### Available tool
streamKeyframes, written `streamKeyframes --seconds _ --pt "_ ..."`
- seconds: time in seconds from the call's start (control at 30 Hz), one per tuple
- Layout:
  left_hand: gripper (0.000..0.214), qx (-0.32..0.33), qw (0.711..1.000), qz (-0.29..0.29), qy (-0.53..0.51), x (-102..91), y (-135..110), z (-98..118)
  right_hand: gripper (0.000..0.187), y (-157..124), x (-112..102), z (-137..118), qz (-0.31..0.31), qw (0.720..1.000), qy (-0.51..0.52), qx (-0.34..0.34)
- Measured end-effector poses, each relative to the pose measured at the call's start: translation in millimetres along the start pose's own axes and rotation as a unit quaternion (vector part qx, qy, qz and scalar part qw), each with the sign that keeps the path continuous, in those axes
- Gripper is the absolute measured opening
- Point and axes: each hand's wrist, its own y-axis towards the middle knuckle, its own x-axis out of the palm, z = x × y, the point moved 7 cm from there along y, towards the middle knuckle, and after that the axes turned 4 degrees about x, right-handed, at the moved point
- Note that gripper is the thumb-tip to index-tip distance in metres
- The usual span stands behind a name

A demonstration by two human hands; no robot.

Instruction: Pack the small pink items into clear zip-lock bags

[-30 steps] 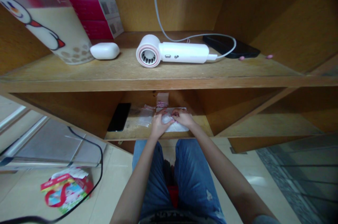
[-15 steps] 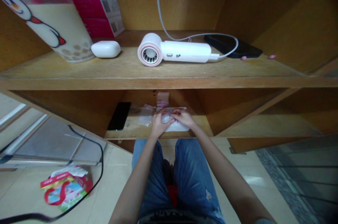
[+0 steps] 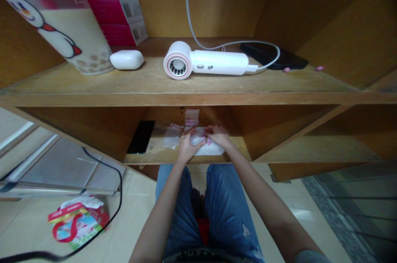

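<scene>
Both hands work together on the lower wooden shelf [image 3: 161,156]. My left hand [image 3: 187,146] has its fingers pinched on a small clear plastic bag [image 3: 198,140] that lies over a white sheet [image 3: 214,149]. My right hand [image 3: 219,135] is closed too, and tiny pink pieces [image 3: 207,139] show at its fingertips, against the bag. More clear bags [image 3: 171,135] lie just left of my hands. A small packet with pink contents [image 3: 191,118] leans behind them. What exactly the right fingers pinch is too small to make out.
A black phone [image 3: 141,136] lies at the left of the lower shelf. On the upper shelf [image 3: 198,93] lie a white handheld fan [image 3: 204,63] with cable, a white case [image 3: 127,59], a snowman-print cup [image 3: 62,27], pink boxes [image 3: 114,2] and a dark phone [image 3: 273,56]. A colourful packet [image 3: 77,221] and black cable [image 3: 114,188] lie on the floor.
My right hand has shifted slightly back and right from the left hand, and pink pieces now show at its fingertips. The view has drifted a little.
</scene>
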Motion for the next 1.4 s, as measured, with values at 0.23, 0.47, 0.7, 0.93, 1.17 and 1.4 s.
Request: streamKeyframes --seconds 0.23,0.47,0.7,0.93,1.17,1.4 --pt "0.062 -0.009 1.000 0.003 0.008 -0.5 1 1 0.021 -5 1 -4 0.005 0.999 -0.041 -0.003" --pt "0.062 -0.004 1.000 0.007 0.008 -2.0 0 3 0.015 -6 0 -4 0.013 0.999 0.033 -0.023" --pt "0.061 0.001 1.000 0.008 -0.004 -1.1 0 2 0.016 -13 8 -12 -0.045 0.979 0.170 -0.106" --pt "0.062 -0.015 1.000 0.005 0.000 -1.8 -1 2 0.018 -19 -17 18 0.037 0.994 0.101 -0.024" --pt "0.060 -0.008 1.000 -0.005 0.001 -1.3 0 4 0.020 -18 -11 18 0.021 0.999 0.022 -0.043" --pt "0.059 -0.011 1.000 -0.003 -0.002 -1.2 0 3 0.023 -16 -10 8 0.005 0.999 0.000 -0.039"
